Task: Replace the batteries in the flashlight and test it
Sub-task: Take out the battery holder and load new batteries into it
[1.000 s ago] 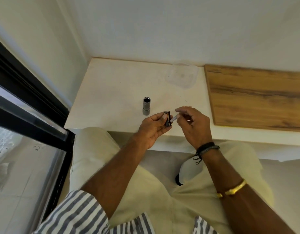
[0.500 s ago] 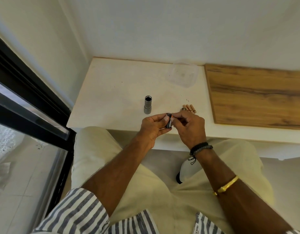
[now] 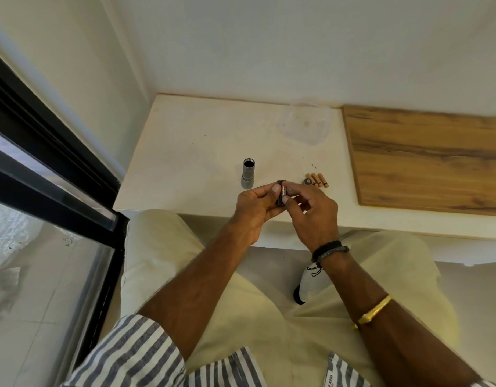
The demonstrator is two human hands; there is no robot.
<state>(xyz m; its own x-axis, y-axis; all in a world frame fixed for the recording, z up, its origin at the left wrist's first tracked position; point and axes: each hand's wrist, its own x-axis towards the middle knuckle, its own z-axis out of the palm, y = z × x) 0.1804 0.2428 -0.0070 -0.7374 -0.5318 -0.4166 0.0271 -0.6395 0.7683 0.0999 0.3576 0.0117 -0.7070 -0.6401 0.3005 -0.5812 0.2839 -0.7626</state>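
Observation:
The grey flashlight body (image 3: pixel 248 174) stands upright on the white counter (image 3: pixel 191 152), its open end facing up. Just in front of it my left hand (image 3: pixel 255 210) pinches a small black battery holder (image 3: pixel 281 193) between thumb and fingers. My right hand (image 3: pixel 314 213) meets it from the right, fingertips pressing a battery into the holder. Three copper-coloured batteries (image 3: pixel 318 180) lie side by side on the counter beyond my right hand, with the round tail cap (image 3: pixel 307 181) next to them.
A clear plastic container (image 3: pixel 307 124) sits at the back of the counter. A wooden board (image 3: pixel 428 157) covers the counter's right part. A black-framed glass door (image 3: pixel 46 174) runs along the left. My knees are under the counter's front edge.
My right hand has closed in from the right onto the holder, bringing a battery against it. The three loose batteries and the cap behind it have come into view.

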